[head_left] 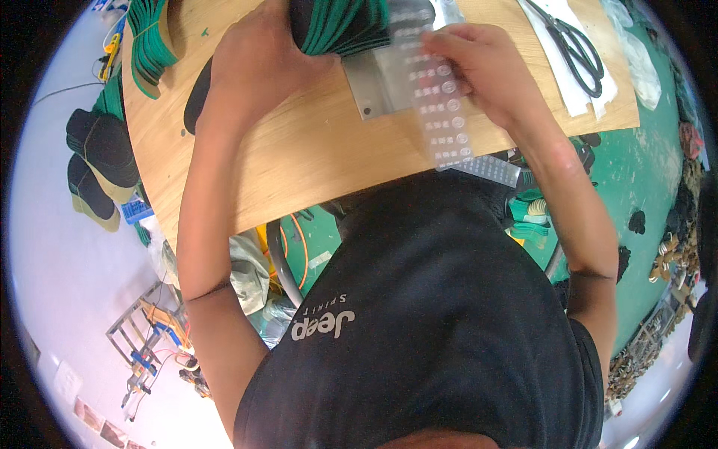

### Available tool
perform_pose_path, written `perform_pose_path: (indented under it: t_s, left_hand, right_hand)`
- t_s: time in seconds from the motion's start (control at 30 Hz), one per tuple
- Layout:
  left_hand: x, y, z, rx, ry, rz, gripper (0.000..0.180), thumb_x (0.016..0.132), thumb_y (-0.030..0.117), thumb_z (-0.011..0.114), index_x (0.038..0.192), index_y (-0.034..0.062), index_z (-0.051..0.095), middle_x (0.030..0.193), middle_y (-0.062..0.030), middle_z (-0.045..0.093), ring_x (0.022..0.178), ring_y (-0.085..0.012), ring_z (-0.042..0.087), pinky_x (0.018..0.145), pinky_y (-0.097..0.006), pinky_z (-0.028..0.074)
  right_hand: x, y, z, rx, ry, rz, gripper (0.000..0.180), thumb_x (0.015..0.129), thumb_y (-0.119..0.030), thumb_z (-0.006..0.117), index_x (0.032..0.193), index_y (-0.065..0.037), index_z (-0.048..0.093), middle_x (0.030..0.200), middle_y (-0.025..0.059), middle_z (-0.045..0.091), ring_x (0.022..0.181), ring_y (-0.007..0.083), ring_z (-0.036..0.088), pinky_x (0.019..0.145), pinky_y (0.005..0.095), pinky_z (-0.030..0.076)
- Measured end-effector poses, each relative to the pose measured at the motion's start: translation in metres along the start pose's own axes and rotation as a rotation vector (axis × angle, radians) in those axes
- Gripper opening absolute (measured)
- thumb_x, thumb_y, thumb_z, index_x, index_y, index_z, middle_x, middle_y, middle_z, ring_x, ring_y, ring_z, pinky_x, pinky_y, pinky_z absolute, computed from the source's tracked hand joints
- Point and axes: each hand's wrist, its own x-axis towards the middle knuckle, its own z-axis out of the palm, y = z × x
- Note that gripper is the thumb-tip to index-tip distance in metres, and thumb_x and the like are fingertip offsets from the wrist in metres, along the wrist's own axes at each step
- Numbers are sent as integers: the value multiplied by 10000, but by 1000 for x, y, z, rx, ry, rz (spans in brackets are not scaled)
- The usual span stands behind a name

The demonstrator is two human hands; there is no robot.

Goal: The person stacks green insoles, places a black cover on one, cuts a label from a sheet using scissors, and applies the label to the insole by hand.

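Observation:
My left hand (258,63) is closed around the near end of a stack of insoles (340,26), green along the edges and dark on top, at the table's far side. Between the thumb and fingers of my right hand (486,67) is a clear strip of stickers (441,112) with rows of small white marks. The strip hangs toward me, past the table's front edge, and is slightly blurred. Beneath it, to the left, a grey metal plate (370,93) lies by the stack. A dark insole (197,93) shows partly behind my left wrist.
Black-handled scissors (580,56) rest on white paper (557,75) at the right. Another green insole stack (149,52) stands on the wooden table (299,165) at far left. More bundled insoles (101,150) lie beyond the left edge. A grey printed strip (493,170) sits near my lap.

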Motion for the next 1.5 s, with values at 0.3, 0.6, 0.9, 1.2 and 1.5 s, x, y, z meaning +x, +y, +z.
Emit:
perform_pose_path:
  t_s: [0.3,0.6,0.9,1.2,1.5]
  left_hand:
    - [-5,-32,-2,88,60,-24,445,691,265,777,1048,39,638,871,-132,688,797,-220,662,761,-326,500]
    - [-17,-54,-11,-327,475,-90,302,686,186,759,869,-32,657,772,-54,668,709,-117,598,685,-262,480]
    - [-20,-65,-15,-435,545,-20,257,670,139,770,836,-33,675,818,-67,678,729,-135,621,714,-273,482]
    - [-21,-62,-16,-435,443,-30,247,670,156,778,817,-20,687,788,-54,677,699,-103,615,686,-256,483]
    - [-21,-75,-15,-376,499,-2,394,667,112,780,1016,-7,641,997,-74,653,897,-177,599,865,-310,446]
  right_hand:
    - [-12,5,-12,433,179,-37,210,901,-164,594,868,41,627,736,61,630,629,106,616,478,199,429]
    - [7,-6,7,-58,30,99,253,899,-268,610,833,-24,629,656,27,611,495,36,510,392,169,322]
    - [7,-3,13,-36,61,40,291,897,-310,605,823,-30,636,626,14,591,478,54,529,393,170,390]
    - [11,-5,12,-217,50,94,305,899,-325,601,824,-33,643,640,26,613,474,71,564,382,178,405]
    - [8,-6,13,-254,29,84,312,905,-325,597,804,-33,638,641,25,618,483,64,581,380,168,418]
